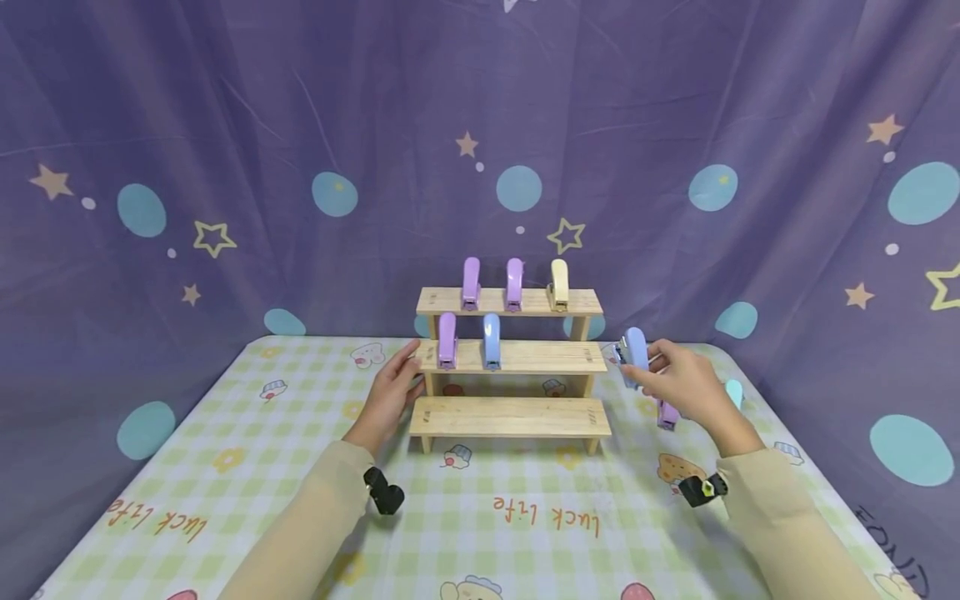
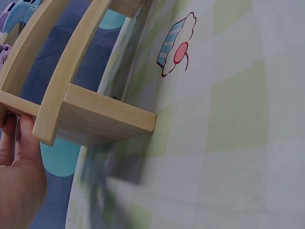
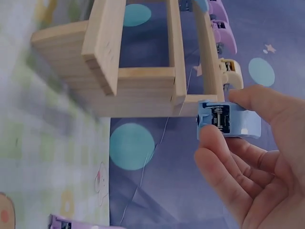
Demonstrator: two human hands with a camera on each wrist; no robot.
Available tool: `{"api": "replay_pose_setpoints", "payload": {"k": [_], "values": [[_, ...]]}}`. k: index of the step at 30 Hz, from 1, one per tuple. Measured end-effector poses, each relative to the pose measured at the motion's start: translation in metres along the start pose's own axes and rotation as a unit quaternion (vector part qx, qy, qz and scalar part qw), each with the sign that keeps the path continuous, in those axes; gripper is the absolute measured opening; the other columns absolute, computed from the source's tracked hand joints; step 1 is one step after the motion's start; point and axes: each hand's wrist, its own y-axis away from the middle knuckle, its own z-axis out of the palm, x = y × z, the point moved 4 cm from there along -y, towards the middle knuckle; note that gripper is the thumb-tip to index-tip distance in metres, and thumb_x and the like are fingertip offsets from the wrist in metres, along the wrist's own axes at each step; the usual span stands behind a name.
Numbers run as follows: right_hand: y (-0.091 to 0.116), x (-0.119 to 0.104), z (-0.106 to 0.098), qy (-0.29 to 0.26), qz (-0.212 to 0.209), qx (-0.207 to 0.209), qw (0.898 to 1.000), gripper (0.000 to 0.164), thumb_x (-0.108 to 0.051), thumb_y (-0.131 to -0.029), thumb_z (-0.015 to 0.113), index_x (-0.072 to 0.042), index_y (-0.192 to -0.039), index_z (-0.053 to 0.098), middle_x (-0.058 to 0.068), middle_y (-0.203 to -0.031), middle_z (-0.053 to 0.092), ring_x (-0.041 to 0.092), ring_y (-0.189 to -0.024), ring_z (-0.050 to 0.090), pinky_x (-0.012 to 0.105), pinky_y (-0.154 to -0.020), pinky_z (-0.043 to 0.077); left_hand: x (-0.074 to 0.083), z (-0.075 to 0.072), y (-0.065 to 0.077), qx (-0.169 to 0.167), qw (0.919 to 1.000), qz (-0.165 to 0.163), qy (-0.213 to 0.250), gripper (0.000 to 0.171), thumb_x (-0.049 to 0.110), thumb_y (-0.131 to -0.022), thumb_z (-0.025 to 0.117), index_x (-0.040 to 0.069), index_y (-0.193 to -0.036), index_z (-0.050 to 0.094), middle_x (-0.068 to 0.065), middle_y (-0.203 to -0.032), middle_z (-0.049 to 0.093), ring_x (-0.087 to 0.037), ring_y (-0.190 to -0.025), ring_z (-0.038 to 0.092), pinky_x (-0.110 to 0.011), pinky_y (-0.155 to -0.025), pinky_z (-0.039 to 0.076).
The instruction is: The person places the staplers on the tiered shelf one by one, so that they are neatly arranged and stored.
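A blue stapler [image 1: 636, 348] is pinched between the thumb and fingers of my right hand [image 1: 692, 385], in the air just right of a three-step wooden stand [image 1: 510, 417]. The right wrist view shows this stapler [image 3: 245, 124] with its spring side facing the camera. My left hand [image 1: 386, 398] touches the left end of the stand's middle step, fingers fairly straight. On that step stand a purple stapler [image 1: 447, 340] and another blue stapler [image 1: 491, 340]. Along the top step are two purple staplers [image 1: 471, 283] and a cream stapler [image 1: 558, 285].
A purple stapler [image 1: 667, 414] lies on the table right of the stand, partly behind my right hand. Beyond my right wrist a turquoise item [image 1: 734, 392] shows in part. A checked cloth [image 1: 300, 433] covers the table, and a purple curtain [image 1: 420, 100] hangs behind.
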Motion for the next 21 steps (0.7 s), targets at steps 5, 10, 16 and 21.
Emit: {"api": "replay_pose_setpoints", "payload": {"k": [5,10,16,21], "values": [[-0.005,-0.008,0.006,-0.015,-0.003,-0.008,1.000,0.052,-0.048,-0.091,0.072,-0.001,-0.112,0.060,0.019,-0.101,0.069,0.019,-0.071,0.071,0.039,-0.066,0.060,-0.001,0.000,0.000,-0.001,1.0000,0.000,-0.001,0.050,0.024,-0.109,0.044,0.016,-0.158,0.034,-0.014,-0.143,0.045,-0.027,-0.132,0.045,-0.038,-0.111,0.043],[-0.011,-0.019,0.016,-0.046,-0.002,-0.018,0.999,0.049,-0.047,-0.091,0.072,-0.003,-0.109,0.059,0.016,-0.099,0.068,0.018,-0.071,0.070,0.035,-0.063,0.061,-0.001,-0.002,-0.001,0.002,1.0000,0.001,-0.003,0.050,0.025,-0.110,0.044,0.016,-0.158,0.033,-0.015,-0.146,0.044,-0.028,-0.135,0.043,-0.037,-0.112,0.042],[-0.019,-0.034,0.026,-0.062,-0.007,-0.029,0.998,0.048,-0.048,-0.091,0.072,-0.005,-0.107,0.057,0.016,-0.101,0.067,0.019,-0.072,0.070,0.038,-0.068,0.061,-0.001,-0.001,-0.002,0.001,1.0000,-0.001,-0.001,0.050,0.025,-0.109,0.044,0.016,-0.158,0.034,-0.014,-0.146,0.044,-0.027,-0.135,0.043,-0.038,-0.112,0.042],[-0.025,-0.047,0.033,-0.077,-0.021,-0.031,0.996,0.049,-0.049,-0.091,0.072,-0.005,-0.103,0.056,0.014,-0.099,0.067,0.019,-0.072,0.071,0.037,-0.068,0.061,-0.001,-0.001,-0.002,-0.002,1.0000,-0.001,-0.001,0.050,0.025,-0.110,0.044,0.018,-0.157,0.034,-0.014,-0.146,0.043,-0.027,-0.135,0.043,-0.039,-0.113,0.041]]}}
